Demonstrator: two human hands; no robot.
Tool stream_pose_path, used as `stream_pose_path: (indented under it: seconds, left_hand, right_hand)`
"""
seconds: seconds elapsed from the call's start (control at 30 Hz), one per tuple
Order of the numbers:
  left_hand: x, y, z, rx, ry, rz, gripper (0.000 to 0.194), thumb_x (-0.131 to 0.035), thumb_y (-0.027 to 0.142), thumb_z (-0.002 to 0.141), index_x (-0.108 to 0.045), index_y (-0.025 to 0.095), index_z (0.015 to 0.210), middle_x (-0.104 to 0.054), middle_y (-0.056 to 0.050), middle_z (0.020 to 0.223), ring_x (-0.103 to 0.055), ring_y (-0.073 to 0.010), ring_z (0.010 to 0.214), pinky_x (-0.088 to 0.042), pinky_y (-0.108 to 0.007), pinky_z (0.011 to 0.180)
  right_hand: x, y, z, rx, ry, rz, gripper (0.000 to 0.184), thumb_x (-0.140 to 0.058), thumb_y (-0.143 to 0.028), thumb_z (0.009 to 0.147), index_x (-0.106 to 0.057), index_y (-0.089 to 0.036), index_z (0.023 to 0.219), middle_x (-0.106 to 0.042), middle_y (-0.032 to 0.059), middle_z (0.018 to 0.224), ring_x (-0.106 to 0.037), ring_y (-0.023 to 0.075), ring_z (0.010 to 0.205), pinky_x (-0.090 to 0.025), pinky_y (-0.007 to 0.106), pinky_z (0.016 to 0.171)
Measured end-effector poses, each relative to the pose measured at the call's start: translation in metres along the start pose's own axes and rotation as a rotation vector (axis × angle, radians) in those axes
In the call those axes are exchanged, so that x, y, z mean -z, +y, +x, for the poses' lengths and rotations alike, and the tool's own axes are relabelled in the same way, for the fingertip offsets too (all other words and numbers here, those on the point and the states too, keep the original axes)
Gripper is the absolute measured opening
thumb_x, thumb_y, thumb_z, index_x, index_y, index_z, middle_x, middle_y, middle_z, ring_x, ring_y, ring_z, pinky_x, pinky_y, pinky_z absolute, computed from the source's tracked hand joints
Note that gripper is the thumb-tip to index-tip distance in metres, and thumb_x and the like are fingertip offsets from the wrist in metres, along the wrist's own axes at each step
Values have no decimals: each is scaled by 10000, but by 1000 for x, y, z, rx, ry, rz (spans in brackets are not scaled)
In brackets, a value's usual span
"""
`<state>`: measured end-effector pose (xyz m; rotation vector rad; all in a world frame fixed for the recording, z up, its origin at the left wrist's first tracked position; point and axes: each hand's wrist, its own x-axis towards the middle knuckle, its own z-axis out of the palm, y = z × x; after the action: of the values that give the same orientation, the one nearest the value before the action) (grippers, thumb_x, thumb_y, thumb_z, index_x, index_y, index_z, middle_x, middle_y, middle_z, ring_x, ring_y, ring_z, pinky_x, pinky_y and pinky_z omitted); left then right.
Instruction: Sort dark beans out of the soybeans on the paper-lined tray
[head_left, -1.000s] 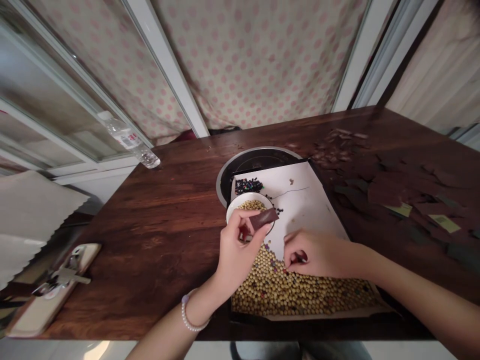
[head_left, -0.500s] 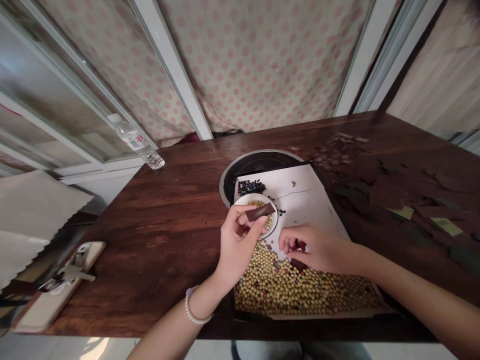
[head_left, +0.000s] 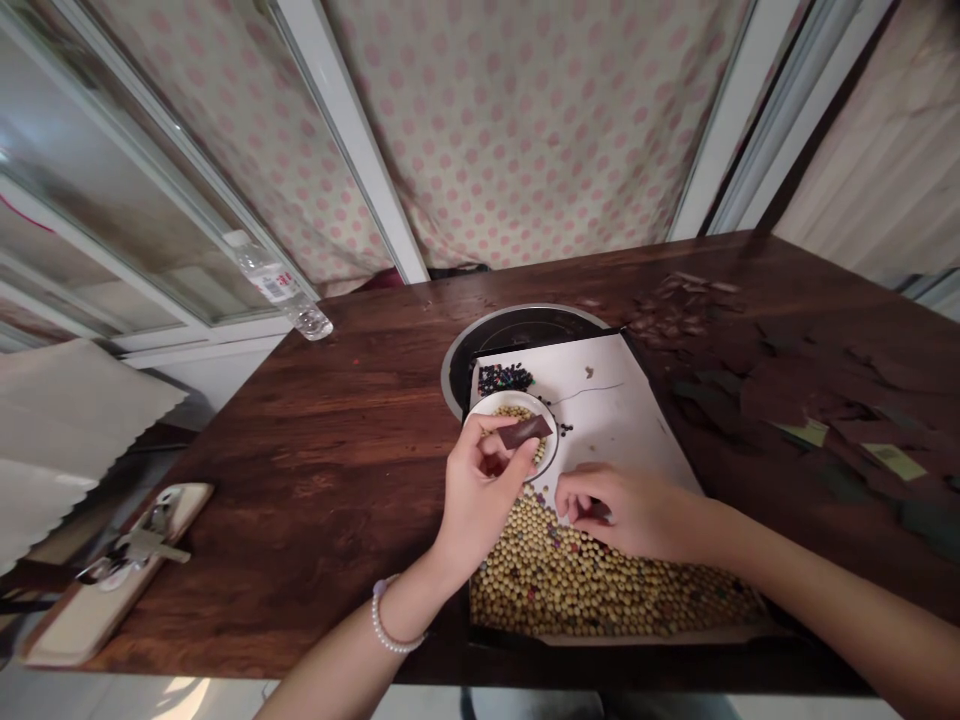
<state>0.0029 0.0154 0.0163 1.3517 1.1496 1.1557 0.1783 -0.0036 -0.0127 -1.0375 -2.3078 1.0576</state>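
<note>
My left hand (head_left: 476,495) is closed, pinching a dark brown card strip (head_left: 525,431) over a small white bowl (head_left: 548,462) that holds yellow beans. My right hand (head_left: 619,510) is curled, fingertips down in a heap of yellow beans (head_left: 592,585) mixed with a few coloured ones, lying on a white sheet (head_left: 607,400) in a shallow tray. What its fingers hold is hidden. A small pile of dark beads (head_left: 504,377) sits at the sheet's far left corner.
A round metal-rimmed recess (head_left: 480,335) lies under the tray's far end. Dark torn paper scraps (head_left: 795,390) cover the wooden table's right side. A plastic bottle (head_left: 281,290) lies at the far left edge. A stapler-like tool (head_left: 127,550) rests on a board at left.
My right hand lifted slightly off the beans, then dropped back into them a little farther left. My left hand kept the brown strip over the bowl. The camera view tilted a little.
</note>
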Motion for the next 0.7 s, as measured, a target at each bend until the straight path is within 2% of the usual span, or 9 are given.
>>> stream_pose_path:
  seconds: [0.1,0.3,0.4,0.5,0.57,0.63,0.7]
  left_hand:
    - [1,-1,-1,-15,-8,41,218,-662,235,736,-517,194,894,-609,24,605,-550,-88,472,-386,-156,375]
    - [2,-5,-1,-72,-9,191,184,-660,235,736,-515,183,838,-506,66,490,-486,-80,428,-360,-180,427]
    - [2,-8,-1,-150,-19,256,177,-658,240,736,-506,181,804,-492,70,498,-474,-78,451,-363,-182,457]
    - [4,-11,-3,-242,-36,402,163,-651,243,743,-530,172,826,-527,54,558,-478,-77,487,-376,-177,466]
    - [4,-11,-5,-302,-90,465,144,-634,220,758,-546,166,859,-597,23,652,-536,-86,558,-420,-177,507]
    - [4,-11,-8,-361,-147,485,133,-616,189,772,-551,162,885,-641,3,722,-583,-92,617,-459,-177,559]
    - [3,-10,-10,-412,-164,502,139,-615,169,773,-549,159,895,-649,6,707,-595,-88,605,-471,-170,564]
  right_hand:
    - [-1,-1,0,9,10,-5,156,-491,-39,739,-537,-174,802,-555,-5,728,-481,92,639,-367,205,594]
    - [0,-4,2,-11,66,83,118,-548,-66,714,-565,-167,772,-569,-8,692,-489,94,619,-391,208,570]
    - [7,-8,4,-58,208,185,67,-588,-123,722,-587,-178,761,-607,-9,702,-534,102,639,-424,213,581]
    - [13,-10,5,-89,461,216,39,-600,-166,739,-597,-199,759,-619,-14,715,-559,112,675,-444,227,616]
    - [13,-10,6,-86,595,192,28,-608,-182,742,-592,-204,749,-618,-14,708,-567,119,685,-453,244,645]
    - [10,-10,5,-65,651,144,39,-608,-175,742,-583,-204,740,-619,-11,705,-575,123,679,-460,250,638]
    - [7,-10,5,-7,660,85,67,-595,-143,741,-569,-205,733,-620,-8,706,-584,123,669,-465,244,610]
